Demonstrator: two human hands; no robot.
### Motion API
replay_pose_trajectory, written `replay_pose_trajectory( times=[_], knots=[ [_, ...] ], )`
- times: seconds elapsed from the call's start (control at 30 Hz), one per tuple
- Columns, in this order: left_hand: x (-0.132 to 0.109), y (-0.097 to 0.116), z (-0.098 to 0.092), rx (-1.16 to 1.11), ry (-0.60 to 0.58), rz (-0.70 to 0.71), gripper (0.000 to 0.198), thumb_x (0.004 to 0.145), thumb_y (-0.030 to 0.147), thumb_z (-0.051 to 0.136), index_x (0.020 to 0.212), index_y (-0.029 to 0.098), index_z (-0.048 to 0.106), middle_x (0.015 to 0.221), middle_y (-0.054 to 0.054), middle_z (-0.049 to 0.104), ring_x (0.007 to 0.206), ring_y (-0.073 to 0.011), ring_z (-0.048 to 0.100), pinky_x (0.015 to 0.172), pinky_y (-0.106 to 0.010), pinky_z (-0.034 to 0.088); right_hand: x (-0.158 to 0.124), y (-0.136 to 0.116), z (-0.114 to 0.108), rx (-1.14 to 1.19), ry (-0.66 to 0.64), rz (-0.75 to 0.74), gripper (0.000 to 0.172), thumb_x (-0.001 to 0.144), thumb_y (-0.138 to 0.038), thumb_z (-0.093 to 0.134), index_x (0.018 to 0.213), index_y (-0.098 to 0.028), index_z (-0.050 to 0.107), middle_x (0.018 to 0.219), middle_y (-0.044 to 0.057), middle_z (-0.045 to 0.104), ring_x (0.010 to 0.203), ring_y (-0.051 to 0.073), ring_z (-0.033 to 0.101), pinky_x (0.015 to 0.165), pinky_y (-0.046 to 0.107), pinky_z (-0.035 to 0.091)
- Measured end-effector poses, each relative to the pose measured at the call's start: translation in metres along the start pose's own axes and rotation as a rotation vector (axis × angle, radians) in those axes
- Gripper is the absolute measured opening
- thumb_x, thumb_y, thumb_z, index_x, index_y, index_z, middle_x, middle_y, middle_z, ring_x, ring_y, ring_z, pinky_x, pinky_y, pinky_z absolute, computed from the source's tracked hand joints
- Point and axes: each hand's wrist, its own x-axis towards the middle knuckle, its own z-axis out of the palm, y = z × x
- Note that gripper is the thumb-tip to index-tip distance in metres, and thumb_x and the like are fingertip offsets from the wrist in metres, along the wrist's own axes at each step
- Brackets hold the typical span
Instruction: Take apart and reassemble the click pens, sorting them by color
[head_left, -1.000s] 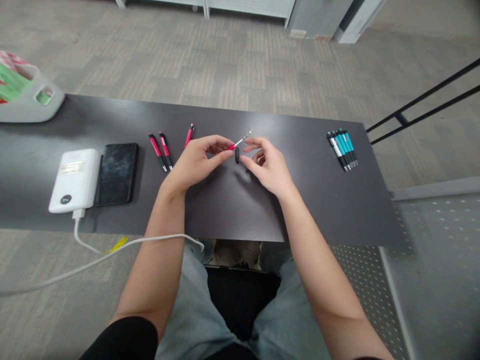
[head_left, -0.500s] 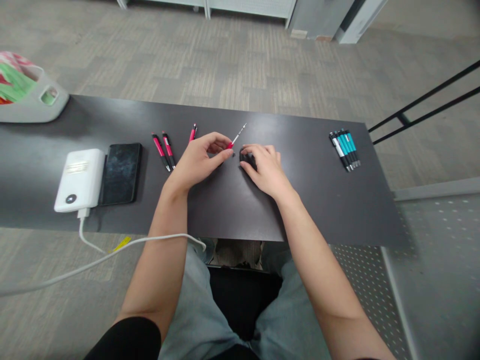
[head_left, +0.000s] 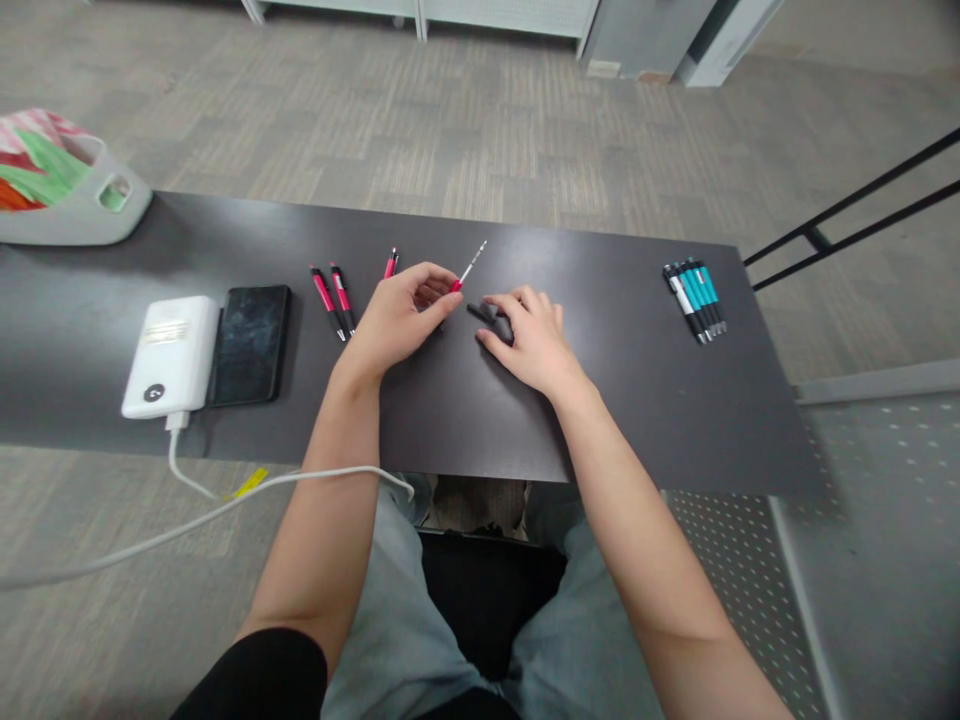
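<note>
Main change: the black piece (head_left: 480, 313) lies flat on the table (head_left: 600, 400) now, tilted, with one end poking out beside my right fingertips; a second ago it stands nearly upright between my hands, and half a second ago my right hand is curled over it. My right hand (head_left: 536, 340) is looser, thumb and index parted, palm low over the table; can't tell whether a finger still touches the piece, and the dark patch under the fingers may be shadow. For the work, I read that as the pen being in two parts, the black one out of my pinch. My left hand (head_left: 401, 320) keeps its pinch on the red barrel (head_left: 456, 286), thumb against fingers, above the table near the middle; the thin pale refill (head_left: 472, 263) sticks out bare, angled up and away from me, steeper than a second ago. Two red-and-black pens (head_left: 343, 297) lie left of that hand, another red pen (head_left: 391, 262) just behind it, teal pens (head_left: 697, 295) far right, all unmoved on the table.
</note>
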Motion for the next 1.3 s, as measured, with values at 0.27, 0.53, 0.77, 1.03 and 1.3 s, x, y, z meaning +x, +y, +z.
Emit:
replay_pose_trajectory(
  times=[0.27,0.53,0.77,1.03,1.3],
  knots=[
    [0.003,-0.017,-0.004,-0.007,0.128,-0.026,0.035,0.099,0.056,0.093,0.113,0.027,0.083,0.105,-0.005,0.087,0.097,-0.0243,0.081,0.092,-0.035,0.068,0.002,0.005,0.005,-0.004,0.028,-0.038,0.034,0.124,-0.046,0.07,0.15,-0.032,0.088,0.149,0.02,0.081,0.141,0.05,0.072,0.127,0.073,0.059],
    [0.002,-0.012,-0.004,0.009,0.092,0.01,0.032,0.101,0.054,0.091,0.116,0.026,0.084,0.11,-0.006,0.09,0.102,-0.0253,0.083,0.097,-0.036,0.068,0.006,0.011,0.003,0.187,0.089,0.023,0.019,0.121,-0.041,0.069,0.128,-0.03,0.083,0.136,0.015,0.088,0.126,0.04,0.079,0.125,0.065,0.06],
    [-0.005,0.018,0.0,-0.022,-0.003,0.041,0.042,0.098,0.064,0.096,0.113,0.027,0.087,0.109,-0.007,0.092,0.102,-0.0284,0.083,0.098,-0.041,0.07,0.02,0.059,0.003,0.927,0.352,0.233,0.055,0.105,-0.077,0.087,0.139,-0.034,0.086,0.118,0.006,0.084,0.102,0.029,0.078,0.089,0.045,0.069],
    [-0.019,0.043,0.03,-0.081,-0.269,0.103,0.04,0.104,0.064,0.093,0.123,0.029,0.092,0.104,-0.007,0.092,0.089,-0.0285,0.081,0.089,-0.045,0.071,0.005,0.076,-0.044,0.963,0.465,0.198,0.051,0.101,-0.08,0.095,0.128,-0.038,0.083,0.125,0.006,0.091,0.108,0.027,0.086,0.095,0.045,0.074],
    [-0.016,0.043,0.044,-0.102,-0.346,0.11,0.034,0.101,0.058,0.094,0.117,0.03,0.085,0.097,-0.003,0.088,0.079,-0.0261,0.081,0.084,-0.042,0.068,-0.015,0.065,-0.056,0.94,0.461,0.217,0.049,0.101,-0.074,0.096,0.133,-0.038,0.087,0.13,0.006,0.093,0.121,0.031,0.089,0.1,0.049,0.075]
  ],
)
